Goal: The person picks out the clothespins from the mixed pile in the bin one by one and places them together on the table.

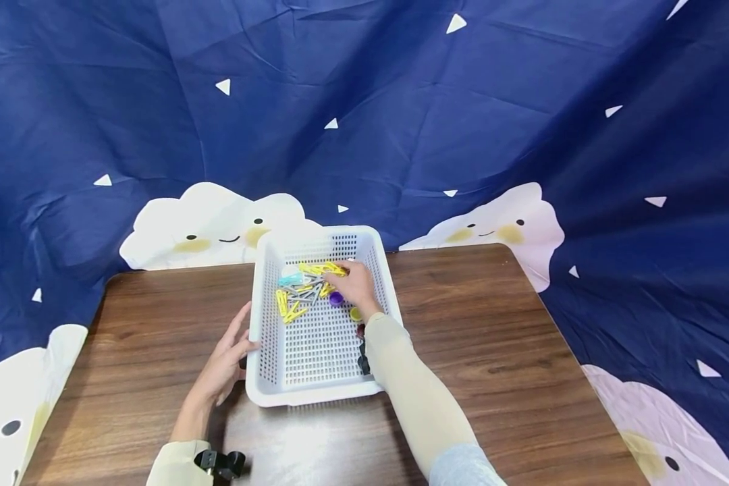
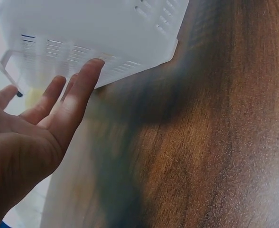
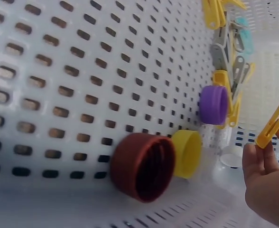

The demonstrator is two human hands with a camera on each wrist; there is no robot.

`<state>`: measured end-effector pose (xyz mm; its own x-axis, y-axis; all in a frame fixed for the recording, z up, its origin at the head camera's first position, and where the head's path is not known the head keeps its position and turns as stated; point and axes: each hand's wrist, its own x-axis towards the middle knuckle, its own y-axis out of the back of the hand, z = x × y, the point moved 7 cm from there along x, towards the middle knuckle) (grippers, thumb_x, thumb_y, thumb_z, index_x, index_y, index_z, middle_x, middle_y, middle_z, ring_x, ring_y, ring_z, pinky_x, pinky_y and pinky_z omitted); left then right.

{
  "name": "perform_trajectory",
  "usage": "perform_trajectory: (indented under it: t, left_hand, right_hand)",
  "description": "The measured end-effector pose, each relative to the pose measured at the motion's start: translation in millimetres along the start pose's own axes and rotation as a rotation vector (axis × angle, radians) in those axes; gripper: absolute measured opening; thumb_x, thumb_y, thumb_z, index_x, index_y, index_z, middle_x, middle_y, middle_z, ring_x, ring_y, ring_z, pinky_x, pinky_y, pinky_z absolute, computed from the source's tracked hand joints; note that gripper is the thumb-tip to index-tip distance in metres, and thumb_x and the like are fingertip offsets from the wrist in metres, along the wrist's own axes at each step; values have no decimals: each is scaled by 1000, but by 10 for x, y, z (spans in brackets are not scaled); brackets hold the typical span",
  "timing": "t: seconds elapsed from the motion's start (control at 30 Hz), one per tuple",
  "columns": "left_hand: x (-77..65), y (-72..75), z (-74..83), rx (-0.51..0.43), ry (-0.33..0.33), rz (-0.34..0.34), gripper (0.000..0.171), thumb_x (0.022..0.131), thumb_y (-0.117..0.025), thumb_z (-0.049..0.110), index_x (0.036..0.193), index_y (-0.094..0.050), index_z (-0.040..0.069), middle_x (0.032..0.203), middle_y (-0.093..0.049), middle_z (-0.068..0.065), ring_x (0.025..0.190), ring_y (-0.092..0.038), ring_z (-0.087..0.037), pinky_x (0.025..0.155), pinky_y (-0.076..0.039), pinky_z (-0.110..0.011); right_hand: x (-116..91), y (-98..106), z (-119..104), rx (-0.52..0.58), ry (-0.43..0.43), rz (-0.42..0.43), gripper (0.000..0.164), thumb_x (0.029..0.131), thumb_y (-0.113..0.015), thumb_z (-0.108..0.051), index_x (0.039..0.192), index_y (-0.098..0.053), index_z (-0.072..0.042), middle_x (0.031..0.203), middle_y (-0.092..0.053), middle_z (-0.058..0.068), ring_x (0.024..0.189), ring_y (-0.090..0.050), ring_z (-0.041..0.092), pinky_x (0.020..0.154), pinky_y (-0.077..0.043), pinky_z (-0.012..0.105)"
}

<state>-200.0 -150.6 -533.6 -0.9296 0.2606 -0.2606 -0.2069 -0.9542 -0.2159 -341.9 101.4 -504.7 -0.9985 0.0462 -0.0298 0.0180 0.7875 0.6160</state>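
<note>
A white perforated plastic basket (image 1: 316, 395) stands on the wooden table. Inside it, my right hand (image 1: 357, 283) pinches a yellow clothespin (image 3: 267, 135) between thumb and fingers, above the basket floor. Close by lies a loose heap of grey clothespins (image 3: 221, 56), yellow clothespins (image 1: 282, 302) and a light blue one (image 1: 290, 279). A purple bottle cap (image 3: 214, 105), a yellow cap (image 3: 187, 153) and a dark red cap (image 3: 143, 167) sit along the right side. My left hand (image 1: 221, 364) rests at the basket's left side, fingers extended along the outer wall.
Black pieces (image 1: 363, 359) lie in the basket's front right corner, partly behind the right sleeve. A white round cap (image 3: 232, 156) is near the right hand. Brown table (image 1: 480, 337) extends on both sides, with a blue cloud-patterned cloth (image 1: 364, 101) hanging behind.
</note>
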Motion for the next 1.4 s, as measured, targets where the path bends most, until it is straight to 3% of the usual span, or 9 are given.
perform_trajectory:
  t: [0.4, 0.73, 1.17, 1.4]
  left_hand:
    - [0, -11, 4, -18, -11, -9, 82, 99, -45, 4, 163, -8, 38, 165, -16, -23, 135, -39, -49, 84, -51, -63]
    - [5, -17, 5, -5, -2, -2, 81, 99, -44, 5, 163, -9, 40, 166, -15, -22, 135, -38, -50, 83, -53, -62]
    - [1, -21, 10, 5, 5, 0, 81, 99, -44, 7, 163, -5, 38, 167, -12, -20, 139, -35, -49, 85, -52, -60]
    - [7, -6, -12, 13, 12, 11, 81, 99, -42, 6, 163, -5, 40, 168, -9, -19, 141, -32, -49, 86, -52, -61]
  right_hand:
    - [-16, 206, -155, 25, 38, 81, 45, 89, -74, -34, 128, -72, -11, 120, -67, 9, 104, -61, 23, 96, -47, 37]
    - [-46, 317, -186, 18, 38, 124, 43, 85, -79, -33, 119, -72, -9, 116, -67, 10, 105, -60, 27, 94, -48, 40]
    - [-65, 539, -275, 34, 83, 182, 41, 85, -79, -30, 119, -75, -9, 118, -67, 11, 112, -60, 29, 98, -46, 41]
    - [-63, 666, -240, 72, 55, 222, 44, 83, -80, -32, 121, -75, -12, 119, -66, 9, 112, -58, 29, 97, -45, 40]
